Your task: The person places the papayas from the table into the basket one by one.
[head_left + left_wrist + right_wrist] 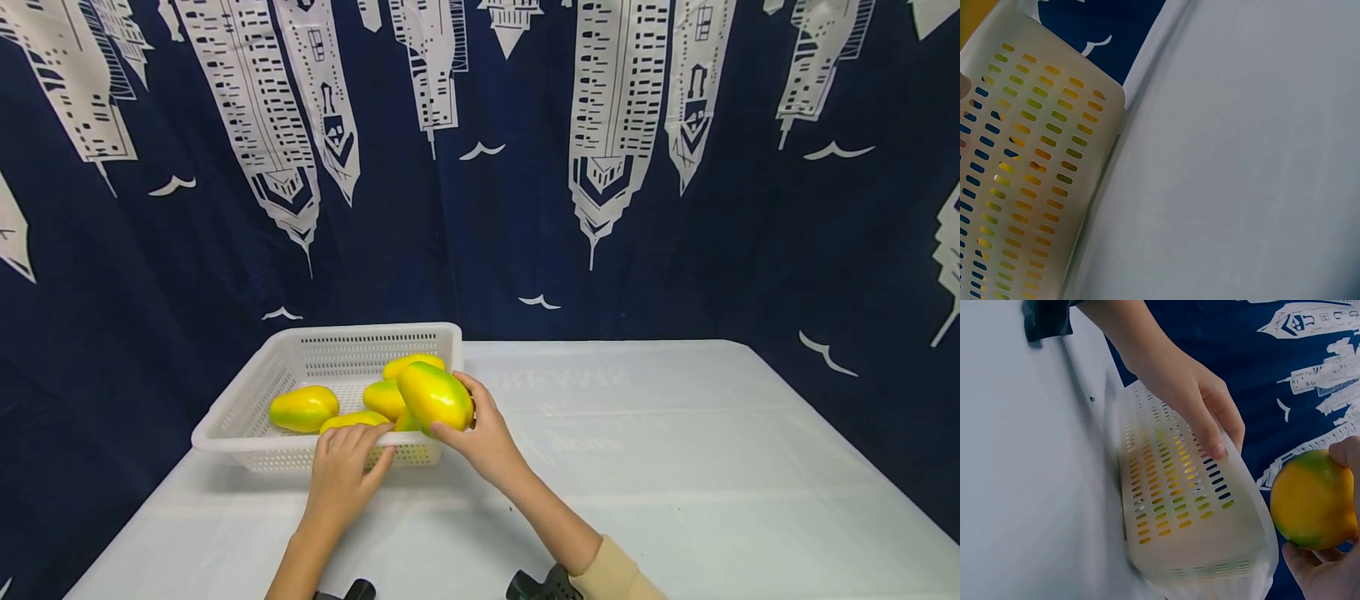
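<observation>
A white perforated plastic basket (225,442) stands on the table in the head view. My left hand (345,468) grips its front rim, fingers over the edge and thumb against the outer wall; the right wrist view shows the same hand (1179,387) on the rim. My right hand (489,440) holds a yellow-green mango (437,395) above the basket's right front corner, thumb and fingers on either side. Inside the basket, one mango (303,409) lies apart at the left. Several others, including a rear mango (415,362), cluster at the right, partly hidden.
The white table (712,467) extends to the right and in front of the basket. A dark blue cloth (465,242) printed with white buildings hangs behind. Black wrist gear (542,585) shows at the bottom edge of the head view.
</observation>
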Tool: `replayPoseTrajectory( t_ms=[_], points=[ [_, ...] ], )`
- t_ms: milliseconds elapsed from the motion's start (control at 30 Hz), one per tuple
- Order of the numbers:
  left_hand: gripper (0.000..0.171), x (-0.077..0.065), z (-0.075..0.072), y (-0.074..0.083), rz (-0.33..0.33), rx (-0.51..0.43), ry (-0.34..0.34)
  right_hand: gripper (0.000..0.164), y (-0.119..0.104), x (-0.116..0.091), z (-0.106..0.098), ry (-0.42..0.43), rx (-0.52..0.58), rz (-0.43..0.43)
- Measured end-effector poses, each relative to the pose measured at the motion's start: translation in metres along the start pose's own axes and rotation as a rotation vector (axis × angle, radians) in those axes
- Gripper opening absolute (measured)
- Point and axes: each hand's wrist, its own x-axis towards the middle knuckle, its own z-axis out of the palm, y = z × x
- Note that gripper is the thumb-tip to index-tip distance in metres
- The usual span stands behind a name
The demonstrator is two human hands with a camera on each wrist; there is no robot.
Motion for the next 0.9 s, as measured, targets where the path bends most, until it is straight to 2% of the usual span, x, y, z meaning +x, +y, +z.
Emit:
replayPoseTrajectory(
  t_ms=[267,567,767,900],
  points=[
    [0.029,-0.001,0.001,-0.001,0.011,0.003,0.012,0.074,-0.002,0.016,0.008,-0.024,-0.060,-0.010],
    [0.029,0.001,0.000,-0.001,-0.004,0.013,-0.008,0.075,-0.004,0.031,0.019,-0.033,-0.096,-0.039],
    [0.028,0.000,0.000,-0.001,0.008,0.012,0.002,0.072,-0.004,0.038,0.025,-0.018,-0.063,-0.054],
    [0.028,0.000,0.000,0.000,0.007,0.012,0.002,0.071,-0.003,0.042,0.027,0.001,-0.117,-0.069]
  ],
)
